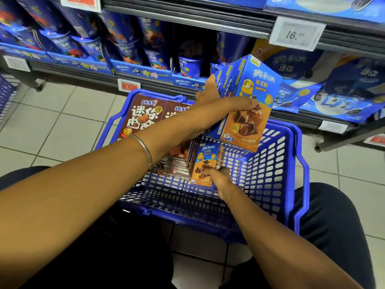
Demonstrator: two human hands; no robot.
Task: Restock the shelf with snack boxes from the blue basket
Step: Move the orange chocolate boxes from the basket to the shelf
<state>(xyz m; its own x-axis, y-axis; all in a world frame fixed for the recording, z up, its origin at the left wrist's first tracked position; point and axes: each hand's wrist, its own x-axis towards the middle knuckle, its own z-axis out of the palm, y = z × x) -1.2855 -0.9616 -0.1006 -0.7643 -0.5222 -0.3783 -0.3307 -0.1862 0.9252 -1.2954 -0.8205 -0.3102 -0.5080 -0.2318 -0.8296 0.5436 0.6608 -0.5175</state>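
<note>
A blue plastic basket (pixel 277 163) stands on the floor in front of the low shelf (pixel 187 82). My left hand (pixel 216 101) reaches across and holds a stack of blue-and-orange snack boxes (pixel 248 101) above the basket's far right corner, tilted. My right hand (pixel 218 178) is down inside the basket, fingers closed on another blue-and-orange snack box (pixel 205 161) that stands upright. Brown snack boxes (pixel 141 117) stand at the basket's far left, and flat brown boxes (pixel 177 161) lie beside the gripped one.
The shelf holds blue cookie cups in display trays (pixel 143 69) on the left and blue cookie bags (pixel 343 97) on the right, with a dark gap (pixel 191 44) between. Price tags (pixel 296 34) hang on shelf edges. My dark-clad knees flank the basket on the tiled floor (pixel 62 122).
</note>
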